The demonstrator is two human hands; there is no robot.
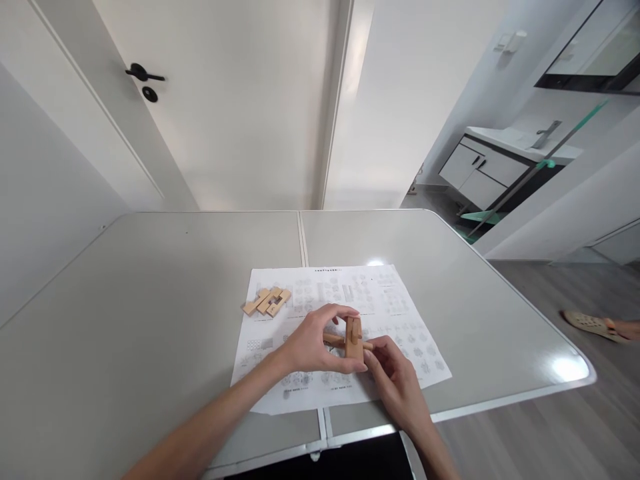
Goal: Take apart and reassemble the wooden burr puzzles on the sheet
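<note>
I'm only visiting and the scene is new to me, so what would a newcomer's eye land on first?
Probably the wooden assembly near the front of the table, with the left hand and right hand at it. Next, the white printed sheet beneath them, with loose wooden pieces on its left side. Then perhaps the black door handle at upper left.

Bright indoor light, white glare on the tabletop (150, 320) (strongest near its right corner), soft print (425, 350).
</note>
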